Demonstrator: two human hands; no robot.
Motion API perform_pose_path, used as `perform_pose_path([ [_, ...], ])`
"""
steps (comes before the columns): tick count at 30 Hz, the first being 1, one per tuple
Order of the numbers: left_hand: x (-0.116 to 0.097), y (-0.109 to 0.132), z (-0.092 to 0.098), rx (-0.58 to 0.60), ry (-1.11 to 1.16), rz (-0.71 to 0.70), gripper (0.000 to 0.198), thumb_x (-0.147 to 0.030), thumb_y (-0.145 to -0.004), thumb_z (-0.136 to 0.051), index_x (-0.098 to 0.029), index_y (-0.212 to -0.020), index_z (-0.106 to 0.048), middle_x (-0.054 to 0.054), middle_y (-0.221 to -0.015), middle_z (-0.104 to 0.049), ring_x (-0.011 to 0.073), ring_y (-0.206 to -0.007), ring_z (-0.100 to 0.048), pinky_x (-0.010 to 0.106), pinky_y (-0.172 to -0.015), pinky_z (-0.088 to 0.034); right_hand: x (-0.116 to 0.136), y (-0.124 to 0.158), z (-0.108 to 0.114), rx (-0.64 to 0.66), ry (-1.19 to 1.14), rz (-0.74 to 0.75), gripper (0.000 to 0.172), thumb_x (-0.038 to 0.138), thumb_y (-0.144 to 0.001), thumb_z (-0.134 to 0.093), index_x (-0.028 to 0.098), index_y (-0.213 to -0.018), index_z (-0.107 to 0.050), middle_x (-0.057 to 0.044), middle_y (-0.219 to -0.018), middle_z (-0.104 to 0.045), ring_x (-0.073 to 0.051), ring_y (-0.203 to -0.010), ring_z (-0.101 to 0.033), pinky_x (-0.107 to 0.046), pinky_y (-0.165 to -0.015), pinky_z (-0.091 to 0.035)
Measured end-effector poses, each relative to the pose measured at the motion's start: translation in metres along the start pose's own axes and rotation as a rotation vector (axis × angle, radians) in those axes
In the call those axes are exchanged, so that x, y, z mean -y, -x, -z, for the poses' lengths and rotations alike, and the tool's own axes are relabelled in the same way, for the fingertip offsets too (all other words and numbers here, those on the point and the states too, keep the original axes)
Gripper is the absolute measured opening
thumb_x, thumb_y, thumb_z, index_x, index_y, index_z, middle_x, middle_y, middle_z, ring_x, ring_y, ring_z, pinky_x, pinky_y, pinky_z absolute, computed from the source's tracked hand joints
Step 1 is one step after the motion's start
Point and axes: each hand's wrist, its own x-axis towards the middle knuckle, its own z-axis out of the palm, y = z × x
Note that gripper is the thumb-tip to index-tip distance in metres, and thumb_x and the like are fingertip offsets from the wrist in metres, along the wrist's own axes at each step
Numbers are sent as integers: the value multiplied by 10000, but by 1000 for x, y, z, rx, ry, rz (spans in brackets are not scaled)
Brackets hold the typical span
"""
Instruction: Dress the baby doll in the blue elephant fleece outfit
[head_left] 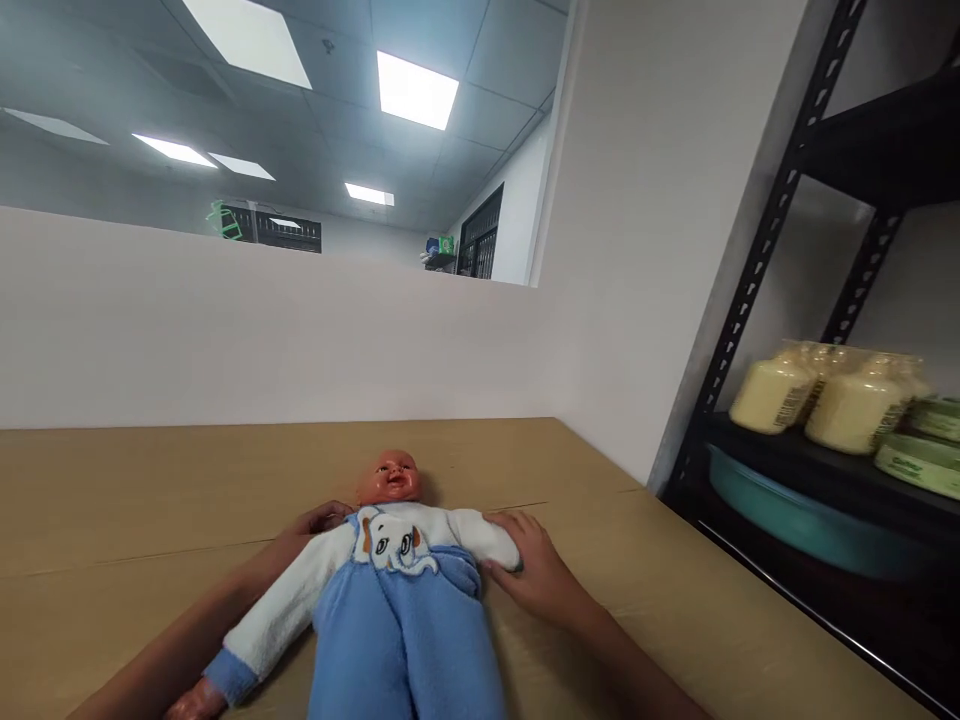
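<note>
A baby doll point(405, 620) lies on its back on the wooden table point(187, 480), its head toward the wall. It wears a white long-sleeved top and blue plush overalls with an elephant face on the chest. My left hand point(319, 520) is at the doll's shoulder on the left, fingers curled against it and partly hidden behind the sleeve. The doll's arm on that side stretches down over my forearm. On the other side, my right hand point(536, 570) closes round the white sleeve point(487, 540), thumb below and fingers over the top. The doll's feet are out of frame.
A black metal rack point(750, 270) stands at the right, holding cream-coloured bottles point(855, 400), green round containers point(919, 462) and a teal basin point(795, 515) lower down. A low white wall point(262, 340) with a window above it bounds the table's far side.
</note>
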Motion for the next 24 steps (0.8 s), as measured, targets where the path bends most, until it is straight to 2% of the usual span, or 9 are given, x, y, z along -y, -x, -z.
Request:
perform_pose_path([
  [3,3,-1,7,5,-55,-14,409,-526,-866,-839,-181,-1064,-740,54,-1072,-757,310,-1045,-716,468,-955,-589,-6,8,0,63,-7,6,684,361,-919,-729,275,-1558,-499,-131,-1510,-621,-333,-1374,-572,-503,-1192,-415],
  [5,-1,1,14,28,-95,-34,467,-570,-781,-883,-221,-1058,-742,66,-1096,-761,330,-1105,-696,461,-1004,-556,-7,8,7,77,11,-1,709,339,-908,-734,271,-1570,-490,-141,-1531,-608,-339,-1393,-560,-510,-1207,-398],
  [8,-16,4,22,126,-137,-53,505,-614,-853,-788,-274,-1218,-706,77,-1314,-714,357,-1285,-625,462,-1108,-494,-13,8,24,114,25,-28,776,353,-867,-774,252,-1579,-483,-156,-1533,-598,-350,-1400,-547,-530,-1213,-387],
  [10,-31,5,19,115,-196,-77,477,-640,-921,-688,-294,-1250,-687,72,-1360,-693,361,-1350,-574,458,-1151,-444,-21,10,35,139,-6,-56,823,365,-831,-812,238,-1577,-488,-162,-1512,-610,-347,-1375,-563,-521,-1192,-412],
  [12,-47,4,3,29,-298,-117,461,-671,-953,-609,-294,-1206,-685,69,-1298,-706,361,-1313,-581,446,-1126,-443,-30,12,42,146,-54,-72,777,363,-799,-844,230,-1511,-565,-152,-1436,-659,-336,-1317,-605,-496,-1146,-453],
  [14,-61,1,-27,-6,-433,-167,438,-659,-969,-576,-281,-1165,-681,75,-1210,-721,351,-1193,-630,440,-1050,-477,-35,12,44,141,-96,-84,627,347,-756,-880,227,-1342,-691,-121,-1286,-724,-318,-1189,-667,-455,-1044,-512],
  [17,-74,-6,-82,89,-784,-288,364,-547,-982,-561,-232,-1065,-725,129,-1161,-737,369,-1113,-651,506,-1028,-463,-33,9,45,105,-160,-113,503,323,-651,-952,224,-1108,-767,-68,-1105,-752,-273,-989,-699,-387,-878,-539],
  [20,-78,-13,-126,156,-1101,-312,383,-471,-1004,-517,-189,-969,-774,188,-1074,-759,418,-1103,-646,588,-1022,-430,-20,4,49,20,-276,-103,552,344,-603,-991,226,-1091,-761,-47,-1091,-753,-244,-964,-686,-357,-851,-525],
  [24,-80,-16,-147,241,-1167,-308,254,-322,-961,-552,-206,-941,-778,161,-1052,-771,391,-1058,-662,528,-941,-461,-1,2,47,-77,-463,-83,545,412,-616,-998,215,-1047,-728,-38,-1058,-747,-214,-921,-666,-346,-845,-512],
])
